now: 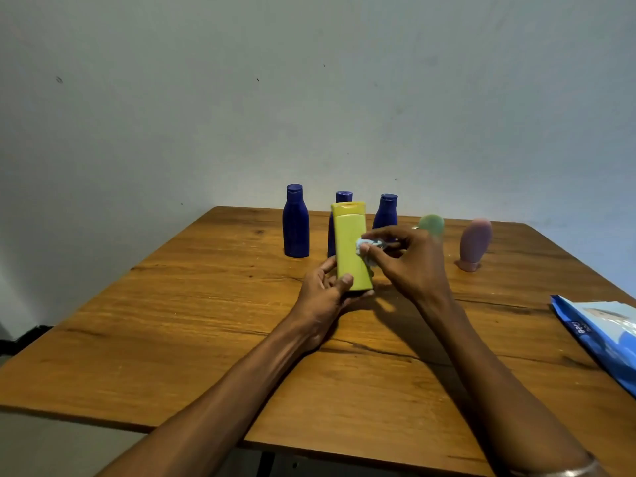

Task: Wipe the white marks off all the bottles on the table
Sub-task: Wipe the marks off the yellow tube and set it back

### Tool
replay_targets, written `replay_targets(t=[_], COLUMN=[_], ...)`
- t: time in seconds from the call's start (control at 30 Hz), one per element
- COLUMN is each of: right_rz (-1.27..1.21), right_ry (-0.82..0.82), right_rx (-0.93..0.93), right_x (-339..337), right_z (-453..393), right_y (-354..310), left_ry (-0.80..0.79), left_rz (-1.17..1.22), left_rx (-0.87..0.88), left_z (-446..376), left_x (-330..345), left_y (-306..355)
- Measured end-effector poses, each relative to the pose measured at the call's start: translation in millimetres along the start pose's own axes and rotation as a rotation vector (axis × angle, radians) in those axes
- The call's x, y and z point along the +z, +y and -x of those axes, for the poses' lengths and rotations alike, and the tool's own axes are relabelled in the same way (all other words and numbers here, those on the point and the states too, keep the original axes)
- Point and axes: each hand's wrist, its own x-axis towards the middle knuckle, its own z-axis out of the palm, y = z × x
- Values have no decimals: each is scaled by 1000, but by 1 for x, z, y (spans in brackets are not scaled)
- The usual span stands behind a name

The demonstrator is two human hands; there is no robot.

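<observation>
behind the yellow bottle (349,249), a blue bottle (343,196) hides.

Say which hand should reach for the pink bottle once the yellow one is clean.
Probably the right hand. The pink bottle stands on its side of the table, an open path away. The left hand grips the yellow bottle and would have to cross over. The right must first drop its wipe.
</observation>
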Motion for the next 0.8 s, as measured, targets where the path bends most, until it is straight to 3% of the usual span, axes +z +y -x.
replay_targets(t=[0.17,0.3,0.47,0.67,0.8], right_rz=[-125,-170,-163,-84,-22], right_ry=[314,371,234,-158,-298], right_rx=[-62,-63,-6,133,216], right_x=[-8,-10,-10,-2,2], right_z=[-3,-4,-5,0,2], right_y=[-4,-4,1,7,9], left_ry=[-136,-173,-145,-28,51], left_rz=[-155,-207,-190,-143,-155], left_rx=[-29,-30,14,103,141], left_z=[2,1,1,-2,-4], left_x=[3,0,-1,-9,-15], left_y=[-4,-6,-5,6,9])
